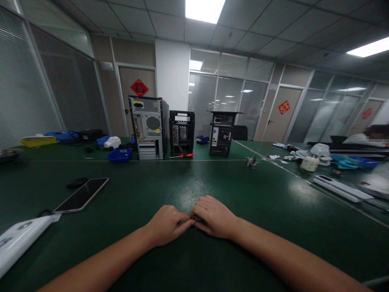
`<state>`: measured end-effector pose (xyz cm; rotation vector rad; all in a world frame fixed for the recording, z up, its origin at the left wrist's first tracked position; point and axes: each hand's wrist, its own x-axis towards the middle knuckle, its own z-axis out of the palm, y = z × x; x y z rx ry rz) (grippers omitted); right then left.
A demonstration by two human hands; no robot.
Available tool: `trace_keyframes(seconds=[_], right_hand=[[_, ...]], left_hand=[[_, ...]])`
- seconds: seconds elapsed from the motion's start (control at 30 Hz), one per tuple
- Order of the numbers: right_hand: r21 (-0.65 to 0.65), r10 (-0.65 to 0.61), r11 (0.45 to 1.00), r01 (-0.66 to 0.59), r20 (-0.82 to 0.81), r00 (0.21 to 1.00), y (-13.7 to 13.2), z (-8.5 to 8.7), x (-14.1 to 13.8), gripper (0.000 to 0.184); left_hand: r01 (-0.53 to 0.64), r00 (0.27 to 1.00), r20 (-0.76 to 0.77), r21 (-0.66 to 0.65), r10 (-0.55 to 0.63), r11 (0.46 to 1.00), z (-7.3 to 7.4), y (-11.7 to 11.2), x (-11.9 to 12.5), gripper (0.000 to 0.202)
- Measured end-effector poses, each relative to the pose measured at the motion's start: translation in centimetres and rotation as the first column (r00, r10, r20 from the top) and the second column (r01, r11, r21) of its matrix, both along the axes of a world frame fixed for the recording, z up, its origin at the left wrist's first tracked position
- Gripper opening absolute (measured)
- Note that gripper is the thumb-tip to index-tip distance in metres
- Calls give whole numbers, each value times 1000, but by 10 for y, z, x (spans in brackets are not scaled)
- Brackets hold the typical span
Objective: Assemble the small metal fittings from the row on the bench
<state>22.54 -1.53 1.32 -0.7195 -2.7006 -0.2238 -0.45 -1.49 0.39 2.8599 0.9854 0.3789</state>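
Observation:
My left hand (170, 223) and my right hand (214, 217) meet low over the green table (194, 259), fingertips touching. Between them is a small dark metallic part (197, 218), mostly covered by my fingers, so its kind does not show. The fingers of my right hand curl round it. Thumb and forefinger of my left hand are pinched together at its left side. Beyond my hands, a red-handled screwdriver (186, 155) lies in front of a small black computer case (182, 134). To the right sits a little group of metal parts (251, 162).
A tall computer case (148, 127) and another black case (223, 134) stand at the back. On the left lie a phone-like tablet (83, 195), a blue tray (119, 155) and a white device (24, 239). A white power strip-like object (342, 188) and a person (375, 136) are at right.

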Motion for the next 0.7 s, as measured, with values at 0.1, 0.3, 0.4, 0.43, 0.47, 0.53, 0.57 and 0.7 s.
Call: trace_keyframes(seconds=[0.1, 0.3, 0.4, 0.43, 0.47, 0.53, 0.57, 0.7], right_hand=[[15, -22, 1000, 21, 13, 1000, -2, 2, 0, 17], [-2, -68, 998, 68, -22, 997, 7, 9, 8, 18], [-17, -221, 975, 221, -88, 971, 29, 14, 34, 22], [-33, -292, 956, 290, -111, 950, 39, 15, 47, 24], [-55, -367, 930, 363, -129, 921, 50, 16, 63, 26], [-118, -514, 858, 500, -161, 843, 71, 14, 100, 30], [-156, -579, 815, 558, -185, 794, 81, 11, 120, 31], [-309, -818, 575, 758, -255, 516, 109, -2, 206, 35]], left_hand=[[2, 1000, 21, 9, -2, 1000, -1, 0, 0, 46], [-28, 999, -22, 16, 29, 999, 6, -4, 0, 50], [-55, 997, -60, 21, 56, 998, 9, -4, -1, 48], [-70, 995, -67, 24, 72, 997, 9, -3, -2, 46], [-89, 993, -72, 28, 91, 996, 9, -3, -2, 44], [-143, 986, -81, 38, 145, 989, 8, -2, -3, 40], [-172, 981, -85, 40, 175, 984, 8, -1, -3, 38], [-233, 968, -94, 19, 233, 972, 9, -1, -1, 33]])
